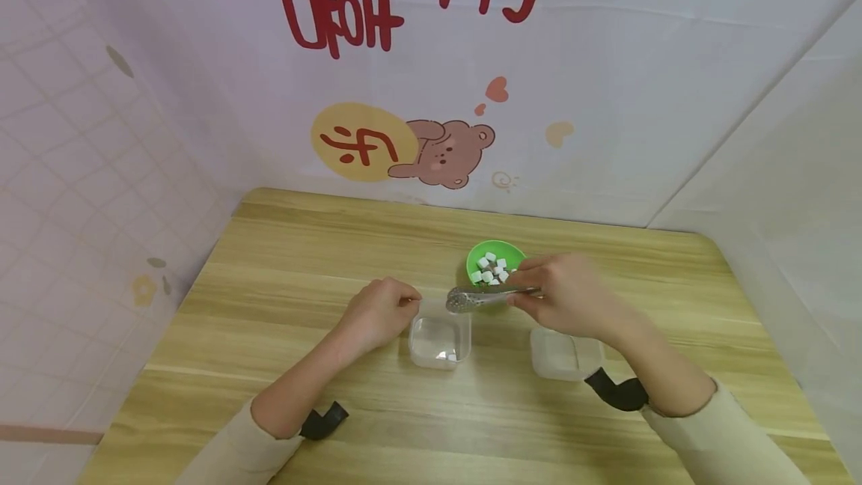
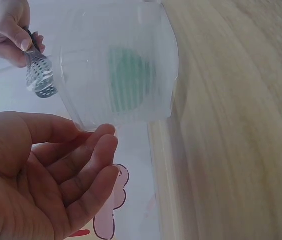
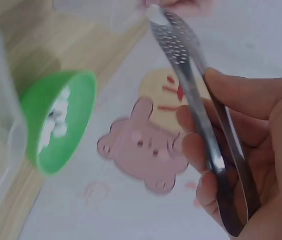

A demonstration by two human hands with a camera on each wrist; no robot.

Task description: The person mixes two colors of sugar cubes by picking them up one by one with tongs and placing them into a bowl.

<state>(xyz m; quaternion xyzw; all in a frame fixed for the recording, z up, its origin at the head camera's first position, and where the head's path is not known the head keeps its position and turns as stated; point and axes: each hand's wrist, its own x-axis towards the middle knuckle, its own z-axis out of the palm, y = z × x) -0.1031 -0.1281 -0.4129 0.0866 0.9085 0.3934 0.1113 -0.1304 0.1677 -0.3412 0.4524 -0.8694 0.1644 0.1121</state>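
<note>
My right hand (image 1: 569, 294) grips metal tongs (image 3: 195, 95) with perforated ends, thumb on one arm and fingers on the other. A small white cube (image 3: 154, 12) shows between the tong tips. The tongs hang near the far rim of a clear plastic container (image 1: 440, 343), which has a couple of white pieces (image 1: 450, 356) at its bottom. With thumb and index finger, my left hand (image 1: 380, 313) pinches that container's far left corner; its other fingers are loosely curled in the left wrist view. Behind the tongs stands a green bowl (image 3: 86, 107) holding several white cubes (image 1: 486, 275).
A second translucent container (image 1: 555, 354) stands on the right, partly under my right forearm. Wooden tabletop (image 1: 303, 245) lies beneath everything, with a printed wall sheet (image 1: 606, 96) along its back edge. Black wrist mounts (image 1: 619, 393) jut from both sleeves.
</note>
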